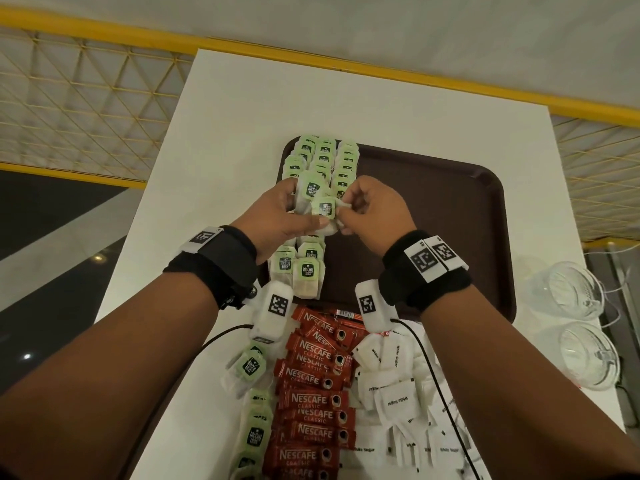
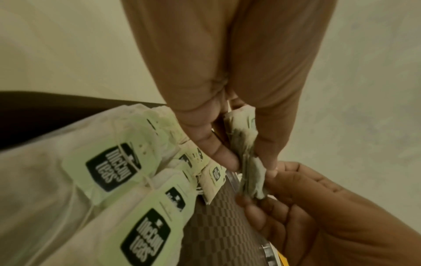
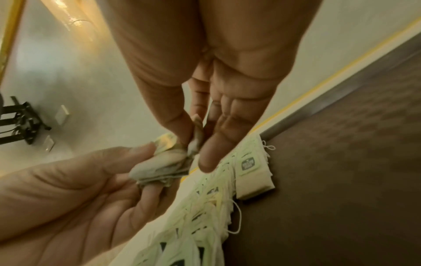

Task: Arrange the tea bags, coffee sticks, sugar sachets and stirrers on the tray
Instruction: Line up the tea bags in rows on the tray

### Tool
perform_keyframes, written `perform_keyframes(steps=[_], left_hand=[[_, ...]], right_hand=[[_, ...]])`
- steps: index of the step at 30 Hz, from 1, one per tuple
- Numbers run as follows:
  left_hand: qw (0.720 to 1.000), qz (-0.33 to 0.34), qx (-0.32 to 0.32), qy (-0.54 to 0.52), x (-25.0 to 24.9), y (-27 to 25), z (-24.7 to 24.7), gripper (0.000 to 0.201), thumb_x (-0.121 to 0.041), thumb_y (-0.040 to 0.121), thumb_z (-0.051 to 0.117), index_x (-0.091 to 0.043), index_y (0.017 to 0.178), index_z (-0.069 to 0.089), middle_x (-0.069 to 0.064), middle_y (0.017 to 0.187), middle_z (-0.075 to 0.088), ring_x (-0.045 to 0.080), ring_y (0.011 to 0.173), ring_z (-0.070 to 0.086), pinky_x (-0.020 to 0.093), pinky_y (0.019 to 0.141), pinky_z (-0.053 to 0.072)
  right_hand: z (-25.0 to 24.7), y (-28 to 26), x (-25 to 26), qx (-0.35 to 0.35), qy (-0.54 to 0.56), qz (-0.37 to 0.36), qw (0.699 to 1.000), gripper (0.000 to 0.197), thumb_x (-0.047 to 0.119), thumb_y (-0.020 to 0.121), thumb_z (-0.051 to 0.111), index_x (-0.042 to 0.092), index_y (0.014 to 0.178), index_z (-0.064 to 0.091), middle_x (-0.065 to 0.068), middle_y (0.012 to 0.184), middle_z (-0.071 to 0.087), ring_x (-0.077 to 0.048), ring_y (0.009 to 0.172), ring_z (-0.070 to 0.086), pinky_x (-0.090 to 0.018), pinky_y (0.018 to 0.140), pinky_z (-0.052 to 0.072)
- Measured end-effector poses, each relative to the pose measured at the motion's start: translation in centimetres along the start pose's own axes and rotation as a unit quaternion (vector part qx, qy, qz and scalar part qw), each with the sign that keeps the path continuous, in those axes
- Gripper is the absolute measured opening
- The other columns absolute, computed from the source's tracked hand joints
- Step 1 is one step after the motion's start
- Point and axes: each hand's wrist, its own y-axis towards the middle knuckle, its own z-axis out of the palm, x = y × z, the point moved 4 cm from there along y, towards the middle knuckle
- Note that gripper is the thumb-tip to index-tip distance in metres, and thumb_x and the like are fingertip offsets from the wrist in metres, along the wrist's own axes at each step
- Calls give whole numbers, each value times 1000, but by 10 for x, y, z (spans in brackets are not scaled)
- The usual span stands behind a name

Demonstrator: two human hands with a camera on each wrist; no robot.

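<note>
Above the tray [image 1: 450, 209], the left hand [image 1: 277, 216] grips a small bunch of tea bags [image 1: 313, 195] while the right hand [image 1: 374, 213] pinches one off; best peel singly (strings tangle). Tags read "McCoy Teas"; nearer than the tray lie "Nescafé Classic" coffee sticks [image 1: 311, 403] and "White Sugar" sachets [image 1: 394, 396] on the desk [image 1: 242, 109].

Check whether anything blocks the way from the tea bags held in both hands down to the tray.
Nothing visible blocks it. The left hand and right hand hold a few tea bags directly above the tray. Rows of laid tea bags fill its left strip; the brown surface to their right lies bare.
</note>
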Motion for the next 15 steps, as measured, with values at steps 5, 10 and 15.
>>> perform_keyframes(steps=[5,10,15], left_hand=[[1000,-16,9,10,6,-3,-6,56,-3,84,72,-9,135,48,12,121,69,29,110,68,40,86,57],[1000,-24,8,15,11,-7,-14,54,-3,86,70,-7,135,48,11,123,68,28,112,67,44,90,56],[999,-6,-33,1,6,-9,-21,32,0,89,65,-14,118,58,10,116,71,23,105,70,31,82,59]], right_hand=[[-1,-10,-14,37,-11,24,999,13,19,81,77,10,83,68,-8,84,70,-15,72,63,-36,75,56],[-5,-18,-31,33,123,130,983,16,11,81,78,3,88,66,-14,79,70,-12,61,61,-23,59,53],[-1,-18,-45,-17,282,245,927,12,-1,86,69,2,90,59,-17,89,69,-17,67,68,-26,64,60]])
